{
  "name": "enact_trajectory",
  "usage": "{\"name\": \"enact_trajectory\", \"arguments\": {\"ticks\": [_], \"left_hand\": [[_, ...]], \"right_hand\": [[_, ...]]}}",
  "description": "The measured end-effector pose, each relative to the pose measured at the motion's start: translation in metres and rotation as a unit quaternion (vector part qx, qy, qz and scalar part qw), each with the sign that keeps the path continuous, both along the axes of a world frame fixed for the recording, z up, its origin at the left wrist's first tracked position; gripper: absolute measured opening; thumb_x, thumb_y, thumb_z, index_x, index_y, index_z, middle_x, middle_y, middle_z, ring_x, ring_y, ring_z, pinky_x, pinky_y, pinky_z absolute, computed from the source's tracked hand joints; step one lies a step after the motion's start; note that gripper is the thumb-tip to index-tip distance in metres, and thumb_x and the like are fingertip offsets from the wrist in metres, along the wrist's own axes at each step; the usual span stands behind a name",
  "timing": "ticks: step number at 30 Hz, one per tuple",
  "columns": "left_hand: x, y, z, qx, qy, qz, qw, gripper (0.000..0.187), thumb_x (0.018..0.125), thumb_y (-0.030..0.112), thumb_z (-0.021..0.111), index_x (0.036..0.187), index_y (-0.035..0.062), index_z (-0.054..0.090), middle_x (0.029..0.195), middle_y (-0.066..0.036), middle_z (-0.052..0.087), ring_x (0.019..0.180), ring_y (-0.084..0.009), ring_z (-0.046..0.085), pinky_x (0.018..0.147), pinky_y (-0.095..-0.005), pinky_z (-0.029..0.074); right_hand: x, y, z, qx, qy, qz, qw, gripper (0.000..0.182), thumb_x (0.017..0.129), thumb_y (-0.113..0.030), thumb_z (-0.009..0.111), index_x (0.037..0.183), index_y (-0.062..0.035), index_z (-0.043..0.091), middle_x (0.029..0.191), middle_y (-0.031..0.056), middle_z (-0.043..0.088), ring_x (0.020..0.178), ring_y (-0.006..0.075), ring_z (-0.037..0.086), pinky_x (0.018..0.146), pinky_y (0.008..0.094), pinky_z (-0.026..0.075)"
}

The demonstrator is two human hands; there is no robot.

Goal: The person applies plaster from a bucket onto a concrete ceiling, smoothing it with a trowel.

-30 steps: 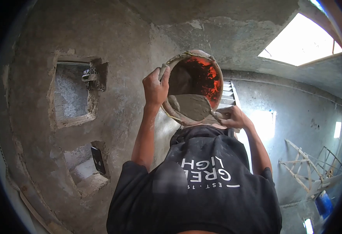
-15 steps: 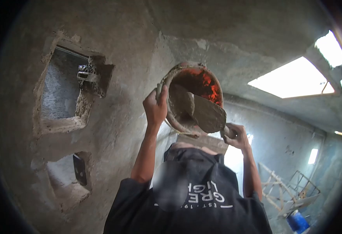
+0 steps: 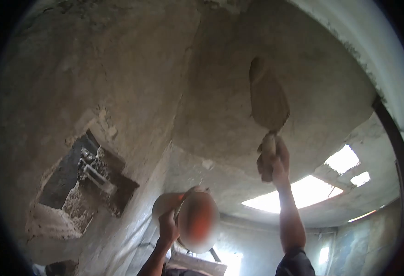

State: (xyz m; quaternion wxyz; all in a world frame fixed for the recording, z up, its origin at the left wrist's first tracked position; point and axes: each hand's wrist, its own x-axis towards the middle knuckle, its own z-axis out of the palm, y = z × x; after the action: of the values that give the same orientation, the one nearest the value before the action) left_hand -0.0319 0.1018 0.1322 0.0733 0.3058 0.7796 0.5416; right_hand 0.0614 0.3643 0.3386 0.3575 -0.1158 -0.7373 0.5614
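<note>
My left hand grips the rim of a bucket at the lower middle of the view. The bucket is orange inside, and much of its interior is blurred. High up to the right, my right hand is closed around the handle of a trowel. The trowel points upward, its long rounded blade grey with mortar. Its blade overlaps the grey plastered surface overhead in this view.
A rough-edged wall opening is at left, with a mortar-caked tool with a pale handle in it. Bright openings break the ceiling at right. A dark curved bar runs down the right side.
The trowel has left the bucket and risen with my right hand toward the surface overhead. The view has tilted up, so the bucket and my left hand sit lower in it.
</note>
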Motion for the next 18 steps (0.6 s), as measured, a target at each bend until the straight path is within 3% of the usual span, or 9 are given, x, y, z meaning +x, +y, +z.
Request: {"name": "enact_trajectory", "arguments": {"ticks": [4, 5, 7, 8, 10, 14, 16, 17, 18], "left_hand": [[-0.007, -0.008, -0.033, -0.035, 0.01, 0.008, 0.999, 0.035, 0.085, 0.025, 0.059, 0.062, 0.0, 0.051, 0.056, -0.021, 0.053, 0.055, -0.041, 0.054, 0.051, -0.0456, 0.04], [-0.007, -0.01, -0.034, -0.045, 0.009, 0.013, 0.999, 0.035, 0.085, 0.025, 0.059, 0.062, 0.0, 0.051, 0.057, -0.02, 0.053, 0.055, -0.041, 0.054, 0.051, -0.0459, 0.04], [-0.006, -0.015, -0.039, -0.048, 0.011, 0.018, 0.999, 0.035, 0.085, 0.026, 0.059, 0.062, -0.0001, 0.052, 0.057, -0.02, 0.053, 0.055, -0.041, 0.054, 0.052, -0.0462, 0.04], [-0.005, -0.018, -0.044, -0.059, 0.002, 0.015, 0.998, 0.037, 0.085, 0.029, 0.058, 0.063, -0.0002, 0.052, 0.058, -0.021, 0.053, 0.055, -0.0411, 0.053, 0.052, -0.0462, 0.039], [-0.005, -0.023, -0.052, -0.067, -0.005, 0.012, 0.998, 0.039, 0.085, 0.031, 0.058, 0.064, -0.0003, 0.052, 0.059, -0.021, 0.053, 0.056, -0.0412, 0.053, 0.053, -0.0462, 0.039], [-0.004, -0.027, -0.056, -0.075, -0.043, -0.009, 0.996, 0.036, 0.084, 0.026, 0.059, 0.062, -0.0011, 0.053, 0.058, -0.021, 0.054, 0.056, -0.0409, 0.055, 0.054, -0.0472, 0.04], [-0.001, -0.027, -0.06, -0.058, -0.025, -0.012, 0.998, 0.038, 0.084, 0.031, 0.059, 0.063, 0.0003, 0.053, 0.057, -0.02, 0.053, 0.055, -0.0412, 0.053, 0.055, -0.047, 0.039], [0.001, -0.028, -0.061, -0.083, -0.034, -0.018, 0.996, 0.037, 0.084, 0.031, 0.059, 0.064, 0.0006, 0.053, 0.056, -0.02, 0.053, 0.055, -0.041, 0.053, 0.055, -0.0472, 0.039], [0.002, -0.028, -0.062, -0.082, -0.032, -0.019, 0.996, 0.037, 0.084, 0.031, 0.059, 0.064, 0.0006, 0.053, 0.056, -0.02, 0.053, 0.055, -0.041, 0.053, 0.055, -0.0472, 0.039]], "right_hand": [[-0.062, 0.058, 0.066, 0.158, -0.01, -0.179, 0.971, 0.035, 0.081, -0.017, 0.06, 0.111, -0.0009, 0.052, 0.084, 0.0102, 0.058, 0.058, 0.0145, 0.056, 0.048, 0.0281, 0.046], [-0.07, 0.077, 0.079, 0.165, -0.006, -0.181, 0.97, 0.035, 0.081, -0.017, 0.06, 0.111, -0.0009, 0.052, 0.084, 0.0102, 0.058, 0.058, 0.0145, 0.056, 0.048, 0.0281, 0.046], [-0.083, 0.106, 0.104, 0.443, -0.039, -0.306, 0.842, 0.037, 0.077, -0.013, 0.065, 0.11, -0.0002, 0.055, 0.085, 0.013, 0.058, 0.069, 0.0205, 0.059, 0.059, 0.0311, 0.049], [-0.088, 0.111, 0.116, 0.447, -0.036, -0.308, 0.839, 0.037, 0.077, -0.013, 0.065, 0.11, -0.0002, 0.055, 0.085, 0.013, 0.058, 0.069, 0.0205, 0.059, 0.059, 0.0311, 0.049], [-0.095, 0.107, 0.139, 0.608, -0.043, -0.368, 0.703, 0.05, 0.072, -0.007, 0.067, 0.121, -0.0101, 0.055, 0.093, 0.0109, 0.059, 0.075, 0.0193, 0.06, 0.059, 0.0305, 0.048], [-0.101, 0.104, 0.16, 0.613, -0.059, -0.414, 0.67, 0.048, 0.073, -0.008, 0.067, 0.119, -0.0181, 0.058, 0.099, 0.01, 0.056, 0.083, 0.0239, 0.059, 0.068, 0.036, 0.049], [-0.101, 0.11, 0.172, 0.654, -0.081, -0.437, 0.612, 0.053, 0.073, -0.008, 0.068, 0.123, -0.023, 0.055, 0.103, 0.0082, 0.052, 0.085, 0.0268, 0.058, 0.071, 0.0394, 0.049], [-0.101, 0.114, 0.177, 0.654, -0.081, -0.439, 0.611, 0.053, 0.073, -0.008, 0.068, 0.123, -0.023, 0.055, 0.103, 0.0082, 0.052, 0.085, 0.0268, 0.058, 0.071, 0.0394, 0.049], [-0.101, 0.12, 0.183, 0.698, -0.08, -0.449, 0.552, 0.054, 0.075, -0.009, 0.067, 0.125, -0.0245, 0.053, 0.103, 0.0081, 0.052, 0.087, 0.0266, 0.057, 0.071, 0.0389, 0.05]]}}
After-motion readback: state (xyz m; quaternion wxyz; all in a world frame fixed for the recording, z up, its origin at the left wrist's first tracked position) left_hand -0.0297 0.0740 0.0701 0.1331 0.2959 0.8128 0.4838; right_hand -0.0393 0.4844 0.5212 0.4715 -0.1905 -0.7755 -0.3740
